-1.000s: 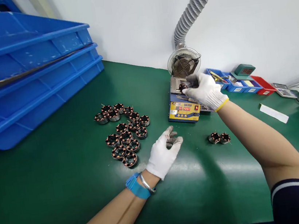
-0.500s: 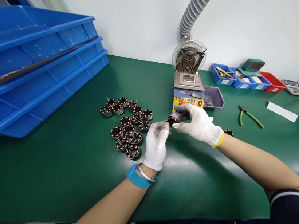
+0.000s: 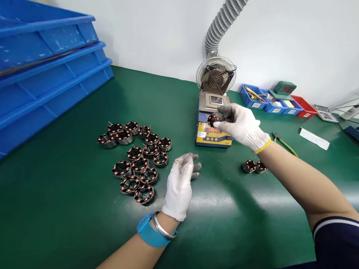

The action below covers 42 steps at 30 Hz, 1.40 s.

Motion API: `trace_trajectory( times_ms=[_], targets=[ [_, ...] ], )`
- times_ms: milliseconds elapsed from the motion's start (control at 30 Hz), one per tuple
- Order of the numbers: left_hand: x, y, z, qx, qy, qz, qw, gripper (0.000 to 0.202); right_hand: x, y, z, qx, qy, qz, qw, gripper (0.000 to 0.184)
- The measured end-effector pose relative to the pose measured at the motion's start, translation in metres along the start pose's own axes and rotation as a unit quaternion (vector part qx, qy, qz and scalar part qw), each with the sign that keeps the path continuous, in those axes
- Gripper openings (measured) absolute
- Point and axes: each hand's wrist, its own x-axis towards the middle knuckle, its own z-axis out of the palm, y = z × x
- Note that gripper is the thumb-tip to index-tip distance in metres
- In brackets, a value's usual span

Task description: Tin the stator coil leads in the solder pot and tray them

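Observation:
My right hand (image 3: pixel 239 125), in a white glove, grips a motor stator (image 3: pixel 213 120) with copper windings between thumb and fingers. It is held up over the front of the solder pot (image 3: pixel 214 136), a blue and yellow box with a red display and a metal top. My left hand (image 3: pixel 181 185), also gloved, hovers above the table, fingers loosely apart and nothing visible in them. To its left lies a cluster of several stators (image 3: pixel 140 165). Two more stators (image 3: pixel 250 166) sit below my right wrist.
Stacked blue crates (image 3: pixel 75 73) stand at the left. Behind the pot is a fan (image 3: pixel 217 81) with a grey duct hose (image 3: pixel 229 11). Small blue bins (image 3: pixel 256 102), a red bin (image 3: pixel 305 109), green-handled pliers (image 3: pixel 286 144) and a white strip (image 3: pixel 314 138) lie right.
My left hand has let go of the stator and come away from it. My right hand has lifted it up to the solder pot. The view has shifted right.

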Motion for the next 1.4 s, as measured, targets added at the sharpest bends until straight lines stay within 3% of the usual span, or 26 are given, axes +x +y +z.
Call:
trace_trajectory(
  times_ms=[167, 300, 500, 733, 900, 1133, 1267, 1400],
  targets=[
    [-0.001, -0.001, 0.001, 0.033, -0.025, -0.019, 0.999, 0.049, 0.066, 0.016, -0.025, -0.192, 0.067, -0.026, 0.979, 0.046],
    [-0.001, 0.002, 0.003, 0.041, -0.038, -0.023, 0.998, 0.053, 0.100, 0.024, -0.031, -0.287, 0.074, -0.027, 0.955, 0.042],
    [-0.002, 0.005, 0.005, 0.026, -0.040, -0.039, 0.998, 0.057, 0.115, 0.029, -0.026, -0.378, 0.066, -0.036, 0.923, 0.043],
    [-0.001, 0.006, 0.006, 0.022, -0.048, -0.047, 0.998, 0.060, 0.118, 0.031, -0.021, -0.399, 0.057, -0.026, 0.915, 0.046],
    [0.001, 0.003, 0.007, 0.017, -0.042, -0.041, 0.998, 0.058, 0.107, 0.022, -0.028, -0.333, 0.075, -0.014, 0.940, 0.046],
    [0.003, -0.001, 0.005, 0.017, -0.044, -0.035, 0.998, 0.058, 0.077, 0.020, -0.037, -0.162, 0.075, 0.057, 0.982, 0.049],
    [0.004, -0.003, 0.006, 0.030, -0.037, -0.024, 0.999, 0.060, 0.049, 0.022, -0.022, 0.005, 0.010, 0.072, 0.997, 0.049],
    [0.005, -0.004, 0.007, 0.058, -0.029, 0.022, 0.998, 0.068, 0.004, 0.012, 0.014, 0.148, -0.103, 0.107, 0.978, 0.053]
  ],
)
